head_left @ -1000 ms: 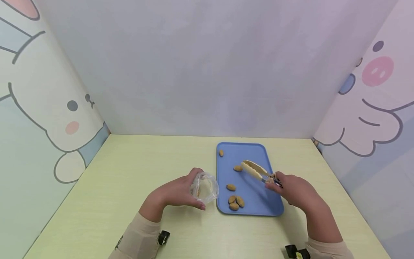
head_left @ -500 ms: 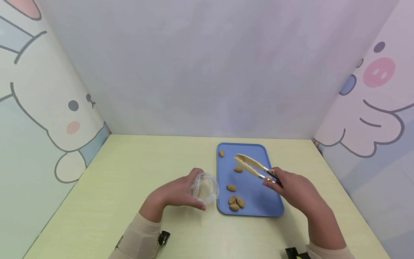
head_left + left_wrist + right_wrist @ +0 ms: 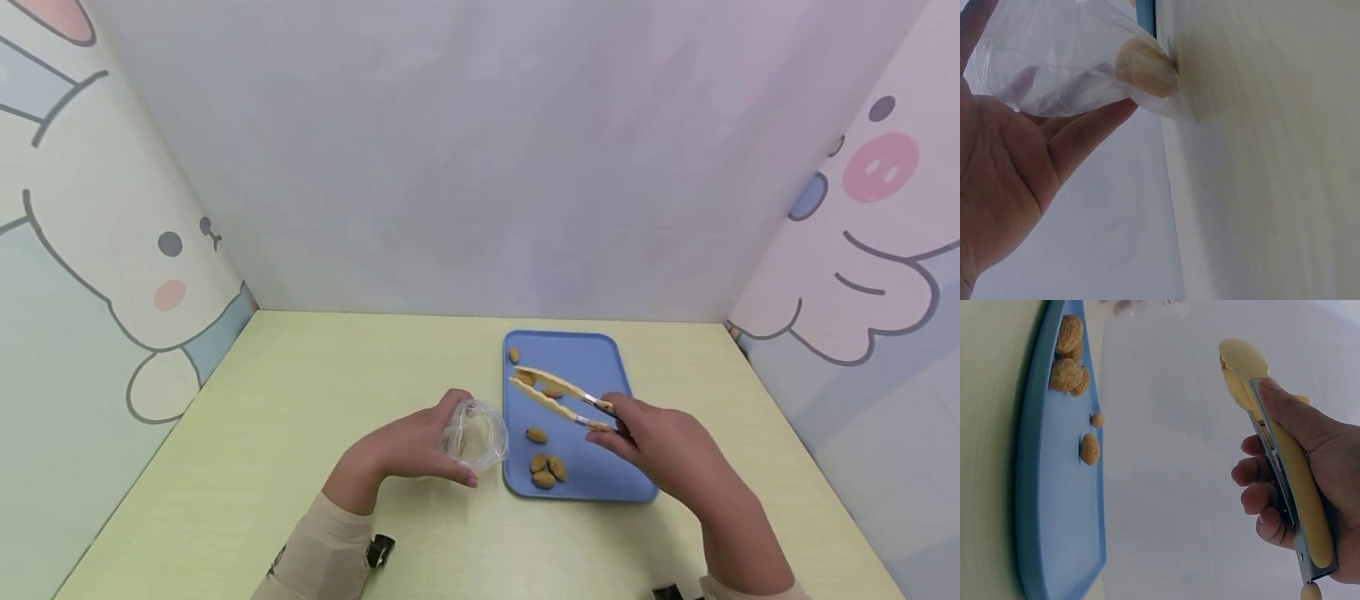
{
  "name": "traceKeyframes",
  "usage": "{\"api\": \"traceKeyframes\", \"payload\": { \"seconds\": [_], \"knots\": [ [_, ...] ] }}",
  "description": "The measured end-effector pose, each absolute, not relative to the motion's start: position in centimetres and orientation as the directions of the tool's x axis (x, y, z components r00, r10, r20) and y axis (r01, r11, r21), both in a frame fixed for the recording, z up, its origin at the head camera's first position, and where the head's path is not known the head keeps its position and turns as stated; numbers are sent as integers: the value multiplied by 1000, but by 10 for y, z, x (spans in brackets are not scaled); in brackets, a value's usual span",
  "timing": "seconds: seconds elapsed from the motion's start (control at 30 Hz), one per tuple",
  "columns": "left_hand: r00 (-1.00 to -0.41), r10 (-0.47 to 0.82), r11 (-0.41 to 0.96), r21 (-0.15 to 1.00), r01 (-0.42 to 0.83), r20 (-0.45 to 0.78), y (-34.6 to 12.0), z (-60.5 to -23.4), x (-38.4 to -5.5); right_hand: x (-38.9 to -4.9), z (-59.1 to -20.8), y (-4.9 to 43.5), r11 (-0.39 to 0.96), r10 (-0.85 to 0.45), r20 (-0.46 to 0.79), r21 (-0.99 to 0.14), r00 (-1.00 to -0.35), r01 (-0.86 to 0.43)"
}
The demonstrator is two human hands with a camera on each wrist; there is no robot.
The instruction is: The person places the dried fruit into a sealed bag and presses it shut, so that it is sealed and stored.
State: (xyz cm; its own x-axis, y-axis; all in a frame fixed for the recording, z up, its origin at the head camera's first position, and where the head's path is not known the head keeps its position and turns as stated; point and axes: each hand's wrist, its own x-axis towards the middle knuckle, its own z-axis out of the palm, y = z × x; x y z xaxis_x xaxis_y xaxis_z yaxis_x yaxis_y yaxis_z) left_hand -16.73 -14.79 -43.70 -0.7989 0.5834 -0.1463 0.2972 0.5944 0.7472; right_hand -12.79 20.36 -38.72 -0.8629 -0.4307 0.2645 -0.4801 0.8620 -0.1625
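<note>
My left hand (image 3: 420,442) holds a clear plastic bag (image 3: 491,433) open at the top, fingers and thumb spread round its sides. In the left wrist view, light-brown nuts (image 3: 1144,67) show through the bottom of the bag (image 3: 1072,56). My right hand (image 3: 667,446) grips cream-coloured tongs (image 3: 558,396) with metal arms, above the blue tray (image 3: 600,467). A brown nut (image 3: 525,377) sits between the tong tips. In the right wrist view the tongs (image 3: 1300,487) lie along the palm, thumb (image 3: 1285,403) on one arm and fingers on the other.
On the tray lie several wrinkled brown nuts: a cluster (image 3: 555,468) at the near left, single ones (image 3: 536,435) up the left side and one (image 3: 513,355) in the far corner. The tray stands on a pale yellow table (image 3: 337,367) with walls behind and at both sides.
My right hand has carried the tongs, with the nut between their tips, leftward over the tray towards the bag. The left hand and the bag have stayed in place.
</note>
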Motion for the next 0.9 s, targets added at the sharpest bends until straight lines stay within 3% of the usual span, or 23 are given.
{"api": "traceKeyframes", "payload": {
  "seconds": [0.27, 0.9],
  "knots": [
    [-795, 590, 591, 746, 306, -141, -148, -437, -167, -121, -387, 187, 831, -484, 274, -153, -831, -535],
    [-780, 613, 554, 774, 306, -130, -148, -437, -169, -115, -393, 165, 813, -533, 190, -155, -825, -561]
  ]
}}
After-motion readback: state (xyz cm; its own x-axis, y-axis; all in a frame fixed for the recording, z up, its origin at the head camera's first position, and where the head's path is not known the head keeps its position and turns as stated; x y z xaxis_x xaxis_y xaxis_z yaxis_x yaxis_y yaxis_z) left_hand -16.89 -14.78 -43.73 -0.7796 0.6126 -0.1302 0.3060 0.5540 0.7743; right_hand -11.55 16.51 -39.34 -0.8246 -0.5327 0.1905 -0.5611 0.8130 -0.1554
